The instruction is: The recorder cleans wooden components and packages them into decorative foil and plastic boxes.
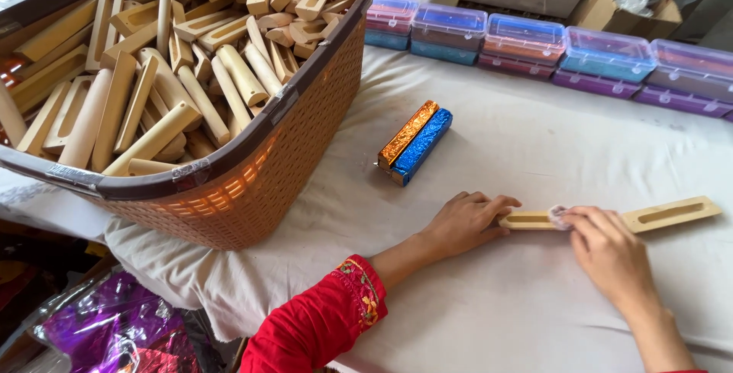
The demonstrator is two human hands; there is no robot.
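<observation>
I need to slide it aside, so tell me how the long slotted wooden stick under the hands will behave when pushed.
The long slotted wooden stick looks stiff, so it probably slides in one piece. Its flat faces suggest it won't roll. The white cloth table cover may drag or wrinkle under it.

Craft workshop, basket [252, 190] of wooden blanks [153, 60]

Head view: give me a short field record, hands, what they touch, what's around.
left hand: flat on the left end of a slotted wooden piece
right hand: pressing a small white wad on the piece's middle
surface: white cloth
nearby: orange foil bar beside blue foil bar
left: brown basket full of wooden pieces
back: row of plastic boxes
</observation>
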